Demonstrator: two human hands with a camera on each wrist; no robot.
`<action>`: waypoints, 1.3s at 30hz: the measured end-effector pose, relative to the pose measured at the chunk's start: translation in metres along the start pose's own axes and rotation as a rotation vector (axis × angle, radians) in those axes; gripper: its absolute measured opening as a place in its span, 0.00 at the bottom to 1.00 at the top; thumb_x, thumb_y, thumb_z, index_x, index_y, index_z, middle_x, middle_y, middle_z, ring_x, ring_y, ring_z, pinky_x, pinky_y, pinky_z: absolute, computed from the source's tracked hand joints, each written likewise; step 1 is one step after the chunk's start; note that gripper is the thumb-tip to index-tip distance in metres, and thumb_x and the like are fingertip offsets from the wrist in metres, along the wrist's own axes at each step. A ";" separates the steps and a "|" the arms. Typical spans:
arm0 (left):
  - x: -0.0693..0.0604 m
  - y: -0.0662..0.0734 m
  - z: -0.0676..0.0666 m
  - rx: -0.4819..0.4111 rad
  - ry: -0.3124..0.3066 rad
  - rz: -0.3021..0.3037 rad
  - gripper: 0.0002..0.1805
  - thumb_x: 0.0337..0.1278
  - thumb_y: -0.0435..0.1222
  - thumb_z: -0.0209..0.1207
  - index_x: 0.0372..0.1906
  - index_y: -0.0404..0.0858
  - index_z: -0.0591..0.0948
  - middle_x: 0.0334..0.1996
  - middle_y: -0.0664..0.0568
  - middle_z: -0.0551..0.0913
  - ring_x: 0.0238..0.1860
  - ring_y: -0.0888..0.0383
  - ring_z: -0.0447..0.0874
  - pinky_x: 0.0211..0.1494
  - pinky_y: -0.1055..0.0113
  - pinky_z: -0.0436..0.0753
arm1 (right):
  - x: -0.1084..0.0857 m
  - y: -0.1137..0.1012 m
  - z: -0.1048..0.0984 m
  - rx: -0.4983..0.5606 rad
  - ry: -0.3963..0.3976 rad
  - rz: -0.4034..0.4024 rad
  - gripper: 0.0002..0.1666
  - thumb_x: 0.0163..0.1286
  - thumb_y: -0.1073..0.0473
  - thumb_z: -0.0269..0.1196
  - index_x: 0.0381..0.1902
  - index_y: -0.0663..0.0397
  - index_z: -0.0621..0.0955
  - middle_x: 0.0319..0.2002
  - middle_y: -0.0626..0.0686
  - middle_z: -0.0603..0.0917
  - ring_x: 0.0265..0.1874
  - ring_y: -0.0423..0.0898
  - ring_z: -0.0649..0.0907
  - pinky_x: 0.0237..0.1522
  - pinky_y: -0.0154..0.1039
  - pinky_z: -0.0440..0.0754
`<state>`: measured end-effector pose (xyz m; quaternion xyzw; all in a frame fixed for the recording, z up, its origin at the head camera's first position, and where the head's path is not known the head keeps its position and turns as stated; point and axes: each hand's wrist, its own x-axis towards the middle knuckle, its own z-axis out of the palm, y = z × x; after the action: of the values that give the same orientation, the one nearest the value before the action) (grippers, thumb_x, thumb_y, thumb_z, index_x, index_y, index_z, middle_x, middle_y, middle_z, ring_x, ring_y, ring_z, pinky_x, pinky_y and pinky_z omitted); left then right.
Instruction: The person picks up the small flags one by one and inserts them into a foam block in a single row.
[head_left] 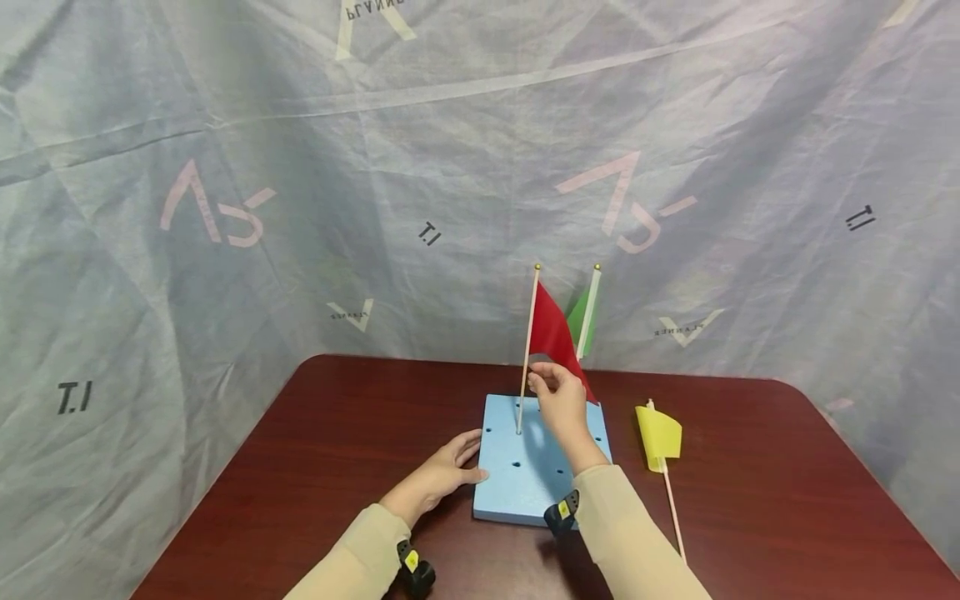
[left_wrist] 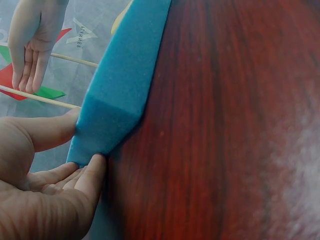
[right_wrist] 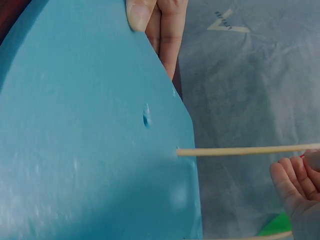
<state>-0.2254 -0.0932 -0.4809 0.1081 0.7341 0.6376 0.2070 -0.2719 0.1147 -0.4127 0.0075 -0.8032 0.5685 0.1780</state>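
A light blue board (head_left: 513, 492) with several round holes lies on the table. My left hand (head_left: 450, 467) holds its left edge, thumb on the top face and fingers against the side. A red flag (head_left: 550, 325) stands upright on a thin wooden stick whose lower end sits in one of the holes. My right hand (head_left: 561, 400) is beside that stick, fingers loosely bent near the flag's lower edge; in the left wrist view its fingers (left_wrist: 27, 70) look straight. Behind the red one a green flag (head_left: 588, 321) stands on its stick, its base hidden.
A yellow flag (head_left: 660, 437) on a pale stick lies on the dark red-brown table (head_left: 337, 433), to the right of the board. A grey printed cloth (head_left: 465, 167) hangs behind the table.
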 end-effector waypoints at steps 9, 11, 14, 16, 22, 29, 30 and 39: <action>0.001 -0.002 -0.001 -0.005 -0.011 -0.004 0.43 0.60 0.29 0.62 0.76 0.36 0.53 0.75 0.36 0.54 0.76 0.40 0.49 0.70 0.43 0.63 | -0.005 -0.006 -0.016 0.011 0.022 -0.027 0.10 0.67 0.64 0.63 0.45 0.60 0.84 0.39 0.61 0.87 0.38 0.53 0.88 0.44 0.35 0.84; 0.001 -0.001 -0.002 -0.002 -0.012 0.000 0.43 0.60 0.29 0.62 0.76 0.36 0.53 0.75 0.36 0.54 0.76 0.40 0.49 0.70 0.43 0.64 | -0.006 -0.007 -0.018 0.018 0.032 -0.032 0.09 0.67 0.65 0.63 0.44 0.60 0.84 0.38 0.61 0.87 0.38 0.53 0.88 0.42 0.33 0.84; 0.002 0.000 -0.002 -0.002 -0.015 0.002 0.43 0.60 0.29 0.62 0.76 0.35 0.53 0.75 0.36 0.54 0.76 0.40 0.50 0.70 0.44 0.65 | -0.008 -0.006 -0.022 0.016 0.041 -0.027 0.09 0.67 0.64 0.64 0.44 0.60 0.84 0.38 0.61 0.87 0.38 0.53 0.88 0.41 0.29 0.83; 0.003 0.000 -0.002 -0.001 -0.015 0.005 0.43 0.59 0.29 0.62 0.75 0.35 0.53 0.75 0.36 0.54 0.76 0.41 0.50 0.70 0.45 0.65 | -0.009 -0.005 -0.024 0.013 0.047 -0.017 0.10 0.67 0.63 0.64 0.45 0.60 0.84 0.38 0.60 0.87 0.38 0.53 0.88 0.41 0.29 0.83; 0.003 0.000 -0.001 0.019 -0.010 0.000 0.43 0.60 0.29 0.62 0.75 0.35 0.53 0.75 0.36 0.54 0.76 0.40 0.50 0.70 0.44 0.65 | -0.008 -0.005 -0.033 -0.010 0.043 -0.001 0.11 0.67 0.61 0.65 0.45 0.60 0.84 0.39 0.60 0.87 0.37 0.54 0.87 0.40 0.27 0.83; 0.000 0.001 0.000 0.027 0.005 -0.010 0.42 0.59 0.29 0.63 0.75 0.36 0.54 0.74 0.35 0.55 0.75 0.39 0.51 0.69 0.43 0.65 | -0.005 -0.002 -0.049 -0.097 0.058 0.018 0.11 0.66 0.59 0.66 0.43 0.59 0.85 0.36 0.59 0.87 0.35 0.50 0.84 0.32 0.24 0.77; 0.000 0.001 -0.001 0.028 0.007 -0.011 0.42 0.59 0.29 0.63 0.75 0.36 0.55 0.74 0.35 0.55 0.75 0.39 0.51 0.69 0.43 0.65 | -0.006 -0.002 -0.052 -0.108 0.061 0.023 0.11 0.66 0.58 0.66 0.43 0.58 0.85 0.36 0.58 0.87 0.35 0.49 0.83 0.32 0.24 0.77; 0.001 -0.001 -0.001 0.040 -0.001 -0.005 0.42 0.59 0.30 0.63 0.75 0.35 0.54 0.74 0.35 0.56 0.75 0.39 0.51 0.70 0.42 0.63 | -0.006 0.008 -0.076 -0.226 0.073 0.040 0.12 0.66 0.55 0.66 0.43 0.57 0.85 0.36 0.58 0.86 0.36 0.49 0.82 0.34 0.31 0.77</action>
<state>-0.2268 -0.0936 -0.4815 0.1109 0.7470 0.6221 0.2066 -0.2470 0.1866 -0.4000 -0.0494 -0.8550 0.4779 0.1953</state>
